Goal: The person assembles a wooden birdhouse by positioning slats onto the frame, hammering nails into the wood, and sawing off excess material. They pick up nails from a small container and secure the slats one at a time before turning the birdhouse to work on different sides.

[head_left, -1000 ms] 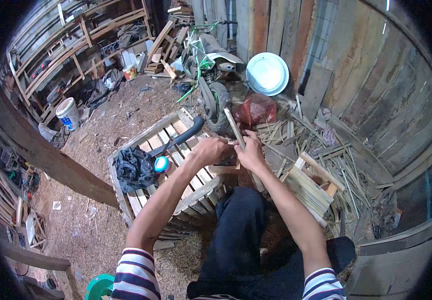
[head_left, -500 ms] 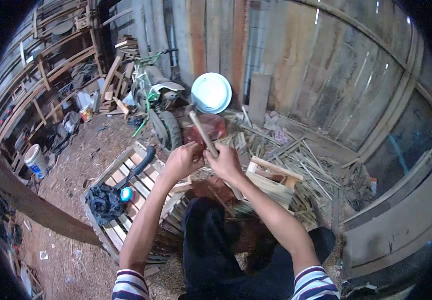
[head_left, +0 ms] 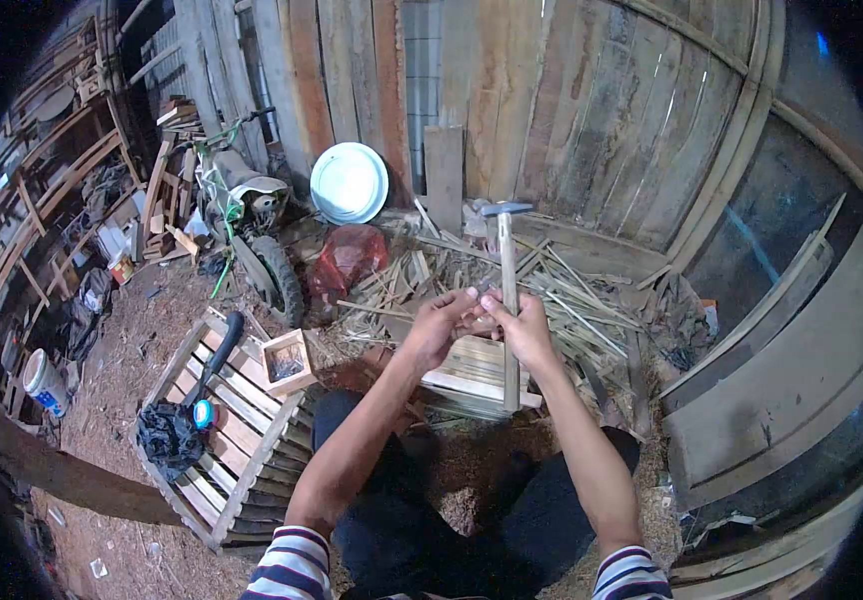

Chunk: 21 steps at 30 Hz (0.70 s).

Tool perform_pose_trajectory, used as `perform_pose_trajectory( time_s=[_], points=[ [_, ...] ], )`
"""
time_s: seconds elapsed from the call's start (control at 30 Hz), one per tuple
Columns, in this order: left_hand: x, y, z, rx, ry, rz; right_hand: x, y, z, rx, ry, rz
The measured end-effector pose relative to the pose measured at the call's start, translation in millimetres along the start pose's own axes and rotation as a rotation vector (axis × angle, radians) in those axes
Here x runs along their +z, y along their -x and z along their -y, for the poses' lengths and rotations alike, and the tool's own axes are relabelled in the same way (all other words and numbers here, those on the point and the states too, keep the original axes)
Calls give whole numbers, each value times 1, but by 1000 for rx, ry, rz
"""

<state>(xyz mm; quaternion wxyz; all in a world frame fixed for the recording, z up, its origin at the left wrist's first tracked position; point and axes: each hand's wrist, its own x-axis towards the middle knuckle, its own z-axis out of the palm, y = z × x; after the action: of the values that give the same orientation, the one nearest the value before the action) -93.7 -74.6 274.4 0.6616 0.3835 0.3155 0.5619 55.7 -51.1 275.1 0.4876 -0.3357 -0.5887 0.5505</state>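
My right hand is closed around the wooden handle of a hammer, which stands nearly upright with its metal head at the top. Beside it, my left hand has its fingertips pinched together, close to the right thumb. Whatever lies between those fingertips is too small to make out. Below both hands sits a slatted wooden crate, partly hidden by the hands and hammer handle. To the left, a small wooden box with dark small pieces inside rests at the edge of a larger slatted platform.
On the platform lie a black plastic bag, a blue-lidded container and a dark curved handle. Behind are a motorbike, a pale basin, a red bag and scattered wood strips.
The hammer has swung more upright, its head now clearly showing above my right hand. Both hands have shifted right in view, while the surroundings have slid left. The small box is now uncovered.
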Motion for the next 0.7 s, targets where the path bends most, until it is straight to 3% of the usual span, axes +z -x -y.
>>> perform_pose_trajectory(
  time_s=[0.1,0.3,0.33,0.4,0.47,0.5,0.57,0.63,0.7],
  points=[
    [-3,-8,18,-26,43,21,-3,0,-21,14,-31,-101],
    [-63,-57,89,261,-402,-188,-16,-10,-74,85,-1,-167],
    [-75,-63,95,263,-418,-299,-27,-13,-87,104,240,-231],
    [-138,-86,125,145,-546,-505,-54,-13,-120,45,679,-355],
    [-208,-97,171,43,-739,-667,-85,-11,-162,184,777,-429],
    [-188,-79,141,-242,-991,-656,-96,-7,-175,291,870,-488],
    [-219,-77,173,-175,-1135,-653,-106,4,-170,405,844,-417],
    [-256,-85,219,-188,-957,-660,-117,14,-188,601,980,-418],
    [-264,-82,234,-197,-776,-679,-128,18,-209,547,975,-422]
  ],
)
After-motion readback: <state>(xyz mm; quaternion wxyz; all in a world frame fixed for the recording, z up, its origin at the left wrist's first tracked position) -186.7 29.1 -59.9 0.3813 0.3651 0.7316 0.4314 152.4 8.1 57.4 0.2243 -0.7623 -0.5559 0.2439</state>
